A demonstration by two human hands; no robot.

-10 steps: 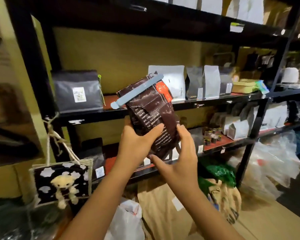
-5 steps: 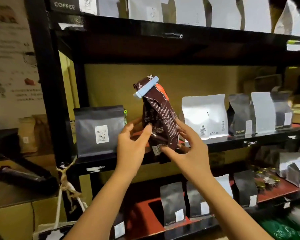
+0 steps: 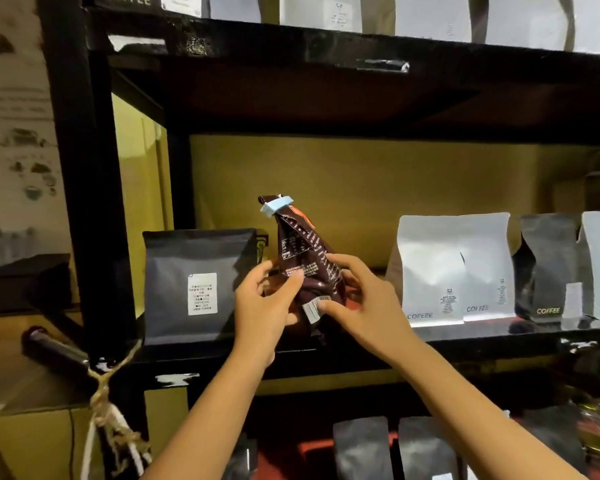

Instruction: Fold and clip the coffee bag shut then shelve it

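Single head view, facing forward, close to black shelf (image 3: pixel 361 351)

A black metal shelving unit (image 3: pixel 84 188) fills the view, its boards dark and scuffed, with a mustard-yellow wall (image 3: pixel 361 188) behind the middle tier. On that tier stand a matte grey pouch (image 3: pixel 196 285) at the left and two white pouches (image 3: pixel 452 268) marked COFFEE at the right, with more pouches on the tiers above and below. A pale poster (image 3: pixel 18 150) hangs on the wall left of the frame, twine (image 3: pixel 110 407) is knotted around the upright, and the light is dim and warm.
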